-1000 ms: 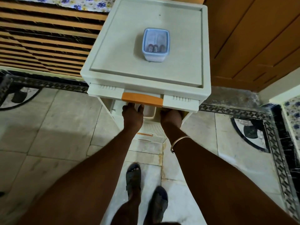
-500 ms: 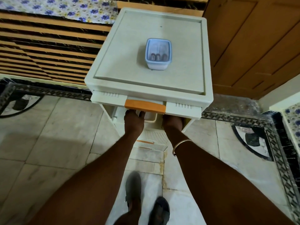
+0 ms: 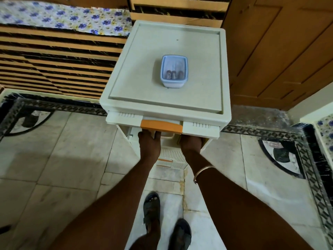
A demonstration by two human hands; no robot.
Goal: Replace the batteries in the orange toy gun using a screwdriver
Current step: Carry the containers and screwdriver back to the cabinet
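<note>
A white plastic drawer cabinet (image 3: 162, 98) stands on the tiled floor. Its top drawer (image 3: 200, 126) has an orange handle (image 3: 160, 125) and sticks out slightly. My left hand (image 3: 149, 144) and my right hand (image 3: 191, 144) both reach in beneath that drawer front, at the white rim of a lower drawer (image 3: 166, 136). The drawer above hides the fingers of both hands. On the cabinet top sits a clear box with a blue rim (image 3: 173, 70) holding what look like screwdrivers. The orange toy gun and batteries are out of sight.
A slatted wooden bed frame (image 3: 54, 65) with a floral cloth (image 3: 63, 18) stands left of the cabinet. Wooden doors (image 3: 279, 51) are at the right. A lower basket drawer (image 3: 171, 159) shows under my wrists. My sandalled feet (image 3: 166, 222) stand on the marble floor.
The cabinet has slid lower in the view as my head tilted. Both hands stay in the same place under the top drawer front.
</note>
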